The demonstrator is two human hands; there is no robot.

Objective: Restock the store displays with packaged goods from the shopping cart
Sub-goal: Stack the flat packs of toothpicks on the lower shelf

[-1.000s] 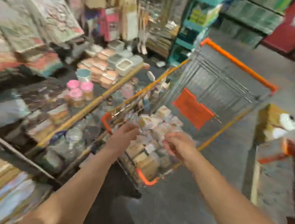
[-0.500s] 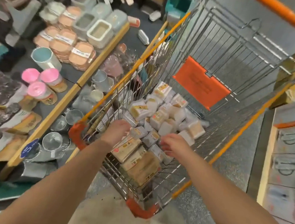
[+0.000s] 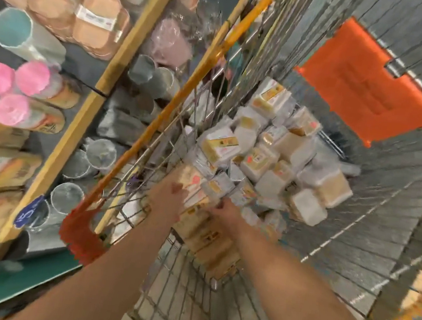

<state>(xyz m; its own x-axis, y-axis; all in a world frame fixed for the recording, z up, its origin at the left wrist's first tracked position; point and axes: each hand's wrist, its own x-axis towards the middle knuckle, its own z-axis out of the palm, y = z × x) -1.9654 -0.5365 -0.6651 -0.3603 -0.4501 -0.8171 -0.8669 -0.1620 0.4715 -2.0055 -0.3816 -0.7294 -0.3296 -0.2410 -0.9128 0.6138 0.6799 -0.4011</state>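
Your 2 arms were bare from the bottom edge of the frame up to the wrists, with no sleeve showing. Your left hand [image 3: 170, 202] and right hand [image 3: 227, 213] wore no gloves. Motion blur hid your fingers, so small items like rings could not be made out.

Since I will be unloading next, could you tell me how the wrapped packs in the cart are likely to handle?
The packs look boxy, so probably fairly stiff. Their glossy wrap may be slippery. They lie loosely heaped in the cart, so neighbours may slide when one is lifted.
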